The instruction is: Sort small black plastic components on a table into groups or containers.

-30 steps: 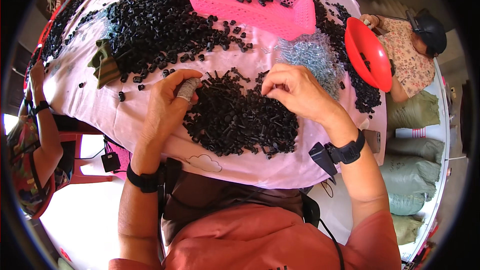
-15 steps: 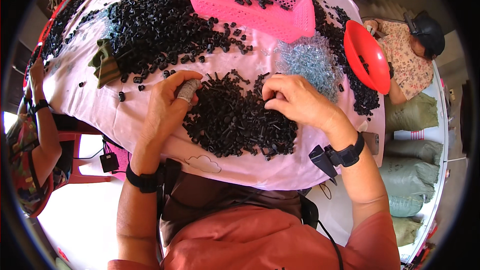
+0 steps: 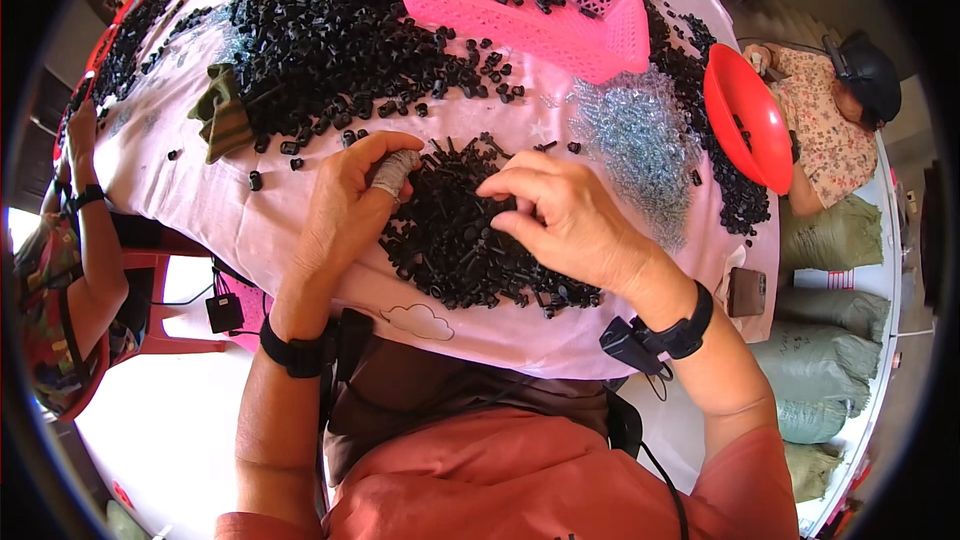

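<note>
A pile of small black plastic parts [image 3: 455, 250], many of them stem-shaped, lies on the pink cloth before me. At its left edge is my left hand [image 3: 350, 195], its fingers curled in toward the thumb. Greyish-white tape wraps one of its digits. Whatever sits inside those fingers is hidden. Over the pile's right side hovers my right hand [image 3: 580, 220], thumb and forefinger bent but apart, black parts showing in the gap. Behind the left hand spreads a larger heap of black cap-like pieces [image 3: 330, 50]. Clear, glassy-looking small pieces [image 3: 640, 145] lie beyond the right hand.
A pink perforated basket [image 3: 520, 25] with black pieces stands at the back. To the right is a red bowl [image 3: 745, 120] beside a co-worker [image 3: 830, 105]. A folded green cloth [image 3: 222, 115] and a phone-like object [image 3: 746, 292] lie on the table [image 3: 290, 200]. Another person's arm [image 3: 88, 170] reaches in at left.
My right hand has moved left over the pile, and its thumb and forefinger have parted. My left hand stays by the pile's left edge. The whole view has shifted slightly.
</note>
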A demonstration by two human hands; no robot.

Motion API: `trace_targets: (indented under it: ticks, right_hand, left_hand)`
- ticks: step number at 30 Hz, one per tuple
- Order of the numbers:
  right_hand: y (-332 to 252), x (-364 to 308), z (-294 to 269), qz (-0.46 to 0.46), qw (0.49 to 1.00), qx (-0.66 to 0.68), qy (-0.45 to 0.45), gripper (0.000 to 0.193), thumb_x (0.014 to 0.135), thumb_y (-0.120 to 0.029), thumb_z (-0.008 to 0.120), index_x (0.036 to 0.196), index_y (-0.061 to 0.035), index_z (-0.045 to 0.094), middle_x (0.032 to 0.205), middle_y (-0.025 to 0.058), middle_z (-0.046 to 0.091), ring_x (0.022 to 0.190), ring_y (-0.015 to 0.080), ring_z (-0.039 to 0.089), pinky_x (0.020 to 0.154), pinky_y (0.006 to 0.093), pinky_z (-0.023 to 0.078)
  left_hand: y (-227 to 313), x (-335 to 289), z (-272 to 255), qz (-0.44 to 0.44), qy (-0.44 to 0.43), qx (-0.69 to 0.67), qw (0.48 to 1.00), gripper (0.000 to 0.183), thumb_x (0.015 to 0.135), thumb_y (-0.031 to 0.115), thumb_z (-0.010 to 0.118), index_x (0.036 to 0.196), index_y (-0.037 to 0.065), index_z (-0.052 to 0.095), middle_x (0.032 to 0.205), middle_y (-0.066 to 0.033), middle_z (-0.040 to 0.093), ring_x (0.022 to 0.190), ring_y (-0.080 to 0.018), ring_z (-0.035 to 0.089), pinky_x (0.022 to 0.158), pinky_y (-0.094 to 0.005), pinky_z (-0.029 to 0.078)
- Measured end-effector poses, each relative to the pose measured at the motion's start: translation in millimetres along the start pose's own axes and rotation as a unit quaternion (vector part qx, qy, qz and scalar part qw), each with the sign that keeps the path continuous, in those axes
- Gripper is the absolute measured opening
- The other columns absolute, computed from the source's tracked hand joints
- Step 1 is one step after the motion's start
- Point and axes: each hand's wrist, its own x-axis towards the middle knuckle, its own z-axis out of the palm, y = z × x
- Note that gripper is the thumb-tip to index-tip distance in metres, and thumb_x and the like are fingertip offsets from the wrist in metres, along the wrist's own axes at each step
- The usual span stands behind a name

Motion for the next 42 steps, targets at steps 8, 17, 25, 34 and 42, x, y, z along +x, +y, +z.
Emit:
trace_targets:
  ticks: [8,17,25,34,42]
  right_hand:
    - [0.1,13.4,16.0,-0.055,0.998,-0.008,-0.027,0.026,0.079,0.0,0.069,0.105,-0.0024,0.071,0.1,0.0146,0.061,0.096,0.0357,0.066,0.082,0.0449,0.056]
    - [-5.7,19.7,20.3,-0.044,0.997,-0.029,-0.052,0.025,0.08,-0.004,0.077,0.104,-0.0028,0.071,0.098,0.0128,0.064,0.091,0.0354,0.067,0.079,0.0434,0.054]
    - [-7.7,21.6,19.4,-0.023,0.997,-0.013,-0.067,0.017,0.082,-0.007,0.078,0.097,-0.0071,0.073,0.095,0.0133,0.063,0.091,0.0358,0.067,0.08,0.0457,0.054]
    - [1.6,20.1,19.9,-0.059,0.997,0.041,-0.041,0.012,0.083,-0.002,0.076,0.094,-0.0029,0.072,0.089,0.0114,0.064,0.082,0.0297,0.066,0.074,0.0393,0.053]
    - [0.9,21.2,13.2,-0.026,0.997,0.067,-0.02,0.007,0.086,0.002,0.069,0.092,-0.0015,0.072,0.09,0.0151,0.064,0.085,0.036,0.067,0.076,0.0425,0.054]
  left_hand:
    - [-0.2,0.7,1.7,0.015,-0.004,-0.013,1.0,0.029,0.095,-0.002,0.057,0.121,0.003,0.07,0.097,-0.0025,0.072,0.08,-0.0094,0.063,0.071,-0.0252,0.051]
    - [-0.5,1.3,-0.6,0.028,-0.006,-0.001,1.0,0.03,0.094,-0.003,0.056,0.119,0.002,0.071,0.093,-0.0035,0.071,0.078,-0.0103,0.064,0.071,-0.0266,0.053]
    - [-2.2,2.0,-0.6,0.042,0.001,0.012,0.999,0.03,0.093,-0.003,0.056,0.118,0.002,0.071,0.09,-0.0045,0.07,0.078,-0.0107,0.065,0.071,-0.027,0.053]
    - [-6.5,2.3,-1.5,0.037,-0.009,0.018,0.999,0.029,0.096,-0.003,0.055,0.119,0.004,0.071,0.095,-0.0027,0.07,0.079,-0.0085,0.063,0.071,-0.025,0.052]
    - [-3.0,2.2,-0.9,0.032,-0.003,0.004,0.999,0.032,0.09,-0.005,0.056,0.117,0.003,0.071,0.091,-0.0048,0.071,0.079,-0.0103,0.066,0.07,-0.0268,0.053]
